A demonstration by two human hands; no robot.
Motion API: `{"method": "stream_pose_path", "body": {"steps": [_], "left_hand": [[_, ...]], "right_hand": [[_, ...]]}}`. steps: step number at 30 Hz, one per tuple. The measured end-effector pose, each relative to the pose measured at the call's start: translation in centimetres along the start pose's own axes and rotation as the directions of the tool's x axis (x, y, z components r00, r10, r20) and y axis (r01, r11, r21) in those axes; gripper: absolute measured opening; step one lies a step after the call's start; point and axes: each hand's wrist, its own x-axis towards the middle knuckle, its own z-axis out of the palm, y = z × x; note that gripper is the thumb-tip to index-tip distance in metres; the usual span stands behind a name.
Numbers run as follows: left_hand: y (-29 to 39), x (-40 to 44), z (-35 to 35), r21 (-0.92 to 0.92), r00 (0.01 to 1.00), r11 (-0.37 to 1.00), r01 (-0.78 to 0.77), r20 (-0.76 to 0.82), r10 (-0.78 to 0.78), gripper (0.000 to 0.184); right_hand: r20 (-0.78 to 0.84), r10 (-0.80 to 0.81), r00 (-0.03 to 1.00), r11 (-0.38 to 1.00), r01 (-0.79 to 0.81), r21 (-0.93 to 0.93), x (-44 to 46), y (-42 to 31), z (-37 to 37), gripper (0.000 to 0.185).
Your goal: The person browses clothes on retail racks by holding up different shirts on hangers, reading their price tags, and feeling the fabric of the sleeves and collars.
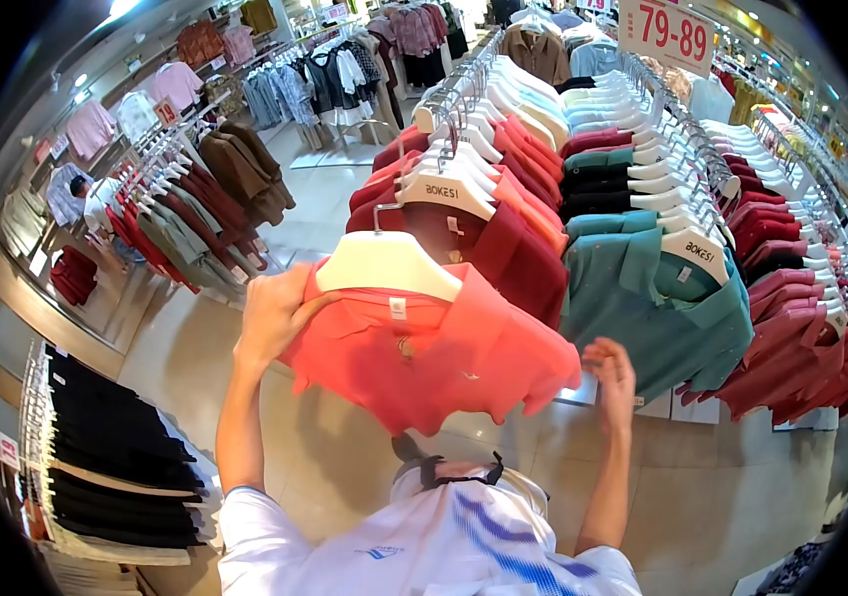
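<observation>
A coral-pink polo shirt (pixel 533 343) hangs on a white hanger (pixel 384 260) in front of me, its collar open and a small label inside the neck. My left hand (pixel 275 316) is closed on the shirt's left shoulder, by the end of the hanger. Close to the sleeve on the other side is my right hand (pixel 611 366), its fingers loosely bent and apart, with nothing seen in them. Just behind the coral shirt, a dark red shirt (pixel 513 260) hangs on a white hanger marked BOKESI (pixel 444 191).
Teal shirts (pixel 632 288) crowd the rack on the right, with red shirts (pixel 791 348) beyond. Black trousers (pixel 111 427) hang on a low rail at the left. A price sign (pixel 667 32) stands above. Tiled floor (pixel 344 452) lies below.
</observation>
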Motion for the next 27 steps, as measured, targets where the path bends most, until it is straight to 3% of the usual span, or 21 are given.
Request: {"method": "stream_pose_path", "body": {"steps": [1, 3, 5, 6, 7, 9, 13, 17, 21, 24, 27], "left_hand": [[0.1, 0.2, 0.1, -0.004, 0.999, 0.999, -0.036, 0.014, 0.036, 0.042], [0.7, 0.8, 0.5, -0.002, 0.998, 0.998, -0.055, 0.025, 0.055, 0.042], [1.4, 1.2, 0.7, -0.001, 0.997, 0.998, -0.068, 0.036, 0.068, 0.043], [1.8, 1.4, 0.7, -0.002, 0.995, 0.997, -0.073, 0.061, 0.073, 0.043], [2.0, 1.7, 0.8, -0.003, 0.994, 0.997, -0.078, 0.08, 0.078, 0.044], [2.1, 2.3, 1.2, -0.03, 0.992, 0.999, -0.04, 0.116, 0.044, 0.046], [0.7, 4.8, 3.1, 0.052, 0.994, 0.998, -0.033, 0.11, 0.027, 0.051], [-2.3, 8.1, 6.3, -0.023, 0.997, 1.0, 0.001, 0.073, 0.0, 0.055], [-3.5, 9.3, 7.6, 0.023, 0.997, 1.0, 0.014, 0.077, -0.016, 0.055], [-3.9, 8.5, 8.3, 0.003, 0.976, 0.996, 0.09, 0.197, -0.089, 0.055], [-4.7, 7.7, 10.0, -0.053, 0.978, 0.993, 0.105, 0.185, -0.093, 0.055]], "right_hand": [[0.0, 0.004, 1.0, 1.0, -0.004, -0.001, 0.1, -2.6, 0.8, 0.046], [0.216, -0.258, 0.942, 0.966, 0.248, 0.072, -0.2, -7.0, 3.3, 0.055], [0.402, -0.261, 0.878, 0.946, 0.316, -0.077, -0.4, -9.8, 5.7, 0.071], [0.469, -0.174, 0.866, 0.948, 0.275, -0.157, -0.7, -11.0, 6.7, 0.077], [0.514, -0.24, 0.823, 0.802, 0.466, -0.372, -0.4, -12.0, 7.7, 0.069], [0.472, -0.252, 0.845, 0.742, 0.482, -0.467, 0.3, -11.3, 9.0, 0.048], [0.356, -0.281, 0.891, 0.762, 0.433, -0.482, 3.0, -10.9, 10.6, 0.029], [0.353, -0.346, 0.87, 0.702, 0.489, -0.518, 6.8, -11.5, 12.0, 0.025], [0.355, -0.332, 0.874, 0.708, 0.48, -0.518, 9.0, -11.3, 12.3, 0.025], [0.382, -0.286, 0.879, 0.702, 0.464, -0.541, 8.7, -11.0, 12.6, 0.027], [0.368, -0.304, 0.879, 0.693, 0.469, -0.548, 8.5, -9.8, 12.9, 0.028]]}}
